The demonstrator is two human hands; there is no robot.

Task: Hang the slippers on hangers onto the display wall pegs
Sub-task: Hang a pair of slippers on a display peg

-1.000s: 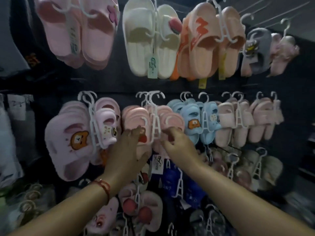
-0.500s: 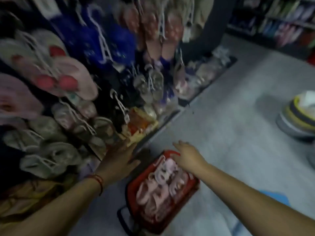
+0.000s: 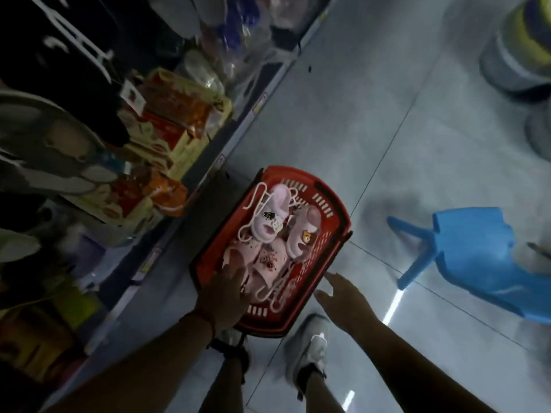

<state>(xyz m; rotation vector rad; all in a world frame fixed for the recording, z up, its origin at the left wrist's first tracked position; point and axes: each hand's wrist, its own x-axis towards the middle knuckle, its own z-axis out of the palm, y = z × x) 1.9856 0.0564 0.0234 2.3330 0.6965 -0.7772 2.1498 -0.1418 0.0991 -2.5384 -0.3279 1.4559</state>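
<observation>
Grey shop floor (image 3: 343, 120), red basket (image 3: 334, 216) of pink slippers (image 3: 269, 217). Left hand (image 3: 225, 296) spread, now reaching into basket; right hand (image 3: 343, 299) open, empty, beside it.

Pink slippers (image 3: 269, 231) on white hangers (image 3: 269, 289) lie jumbled in the red basket (image 3: 334, 210) on the floor.

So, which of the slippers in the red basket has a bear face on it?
The lilac slipper on the basket's right side, away from the shelves; the lilac slipper beside it carries black and white charms instead.
</observation>
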